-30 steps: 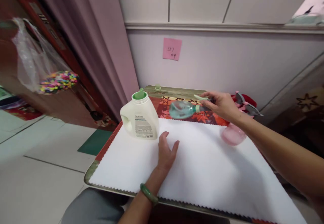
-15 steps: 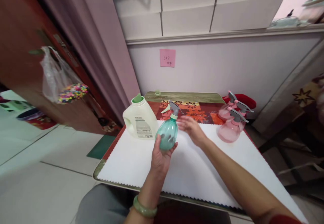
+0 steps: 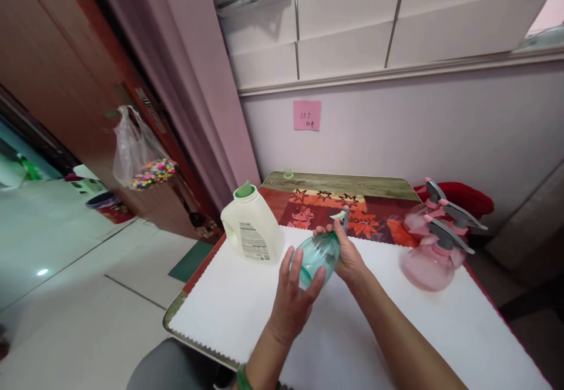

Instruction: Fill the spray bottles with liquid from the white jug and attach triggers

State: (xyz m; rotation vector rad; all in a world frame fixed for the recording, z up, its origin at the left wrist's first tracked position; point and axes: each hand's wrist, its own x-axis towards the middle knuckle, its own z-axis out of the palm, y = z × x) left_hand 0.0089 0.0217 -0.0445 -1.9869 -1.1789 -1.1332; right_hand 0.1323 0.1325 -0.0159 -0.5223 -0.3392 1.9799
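Observation:
A translucent green spray bottle (image 3: 321, 254) is held above the white table mat, tilted so its base points toward me and its grey spray head leans away. My right hand (image 3: 348, 256) is closed around its neck, just below the spray head, which it partly covers. At the bottle's lower end, the fingers and thumb of my left hand (image 3: 294, 296) are curved around the base. To the left, a cream-coloured jug (image 3: 255, 231) with a green spout and a printed label stands upright on the mat.
Several pink spray bottles (image 3: 429, 266) with grey heads stand at the table's right side, beside a red object (image 3: 471, 199) behind them. A small green ring-shaped piece (image 3: 288, 174) lies at the table's back edge. A plastic bag of colourful bits (image 3: 147, 164) hangs from the door handle.
My right hand has closed around the bottle's neck. The bottle has gone from upright to tilted, and my left hand has shifted onto its base. The view has turned slightly left.

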